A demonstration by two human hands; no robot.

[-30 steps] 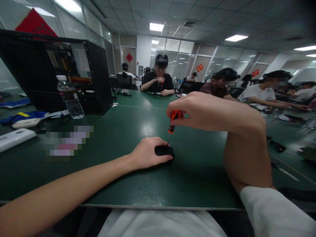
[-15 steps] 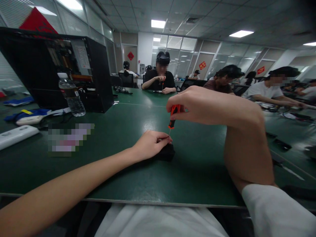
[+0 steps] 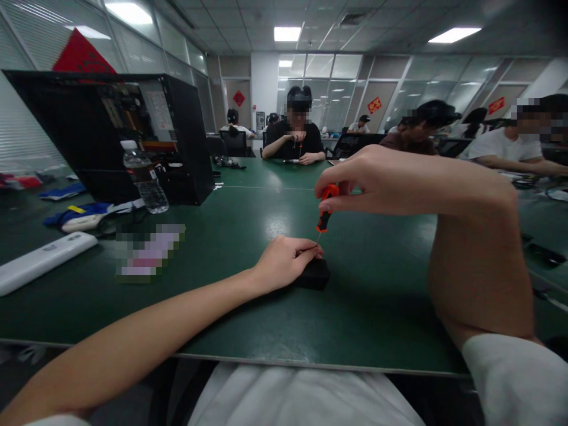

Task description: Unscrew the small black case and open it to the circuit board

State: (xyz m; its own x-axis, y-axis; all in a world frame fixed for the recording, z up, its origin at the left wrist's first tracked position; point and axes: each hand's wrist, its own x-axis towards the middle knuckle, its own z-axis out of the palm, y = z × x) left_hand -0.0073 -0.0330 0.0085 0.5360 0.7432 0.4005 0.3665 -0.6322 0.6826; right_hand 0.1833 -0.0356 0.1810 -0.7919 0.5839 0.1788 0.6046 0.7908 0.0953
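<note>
My right hand point(image 3: 355, 180) is raised above the table with its fingers closed round the top of an orange and black screwdriver point(image 3: 327, 210). The screwdriver stands nearly upright, slightly tilted, its thin shaft pointing down. Low on the table, my left hand point(image 3: 284, 263) lies against a small black block point(image 3: 316, 275) and partly covers it. Thumb and forefinger of that hand are pressed together right at the lower end of the shaft. They hide the screwdriver's tip, and whatever they pinch is too small to make out.
Left on the green table point(image 3: 248, 319) are an open black computer case point(image 3: 195, 142), a water bottle point(image 3: 148, 180), a white bar-shaped object point(image 3: 57, 257) and a blurred-out item point(image 3: 153, 254). Opposite sits a person point(image 3: 295, 133) with a screwdriver; other people work at the right.
The whole view has shifted, so the scene and both hands appear farther right. Both hands keep nearly the same pose at the screwdriver and block.
</note>
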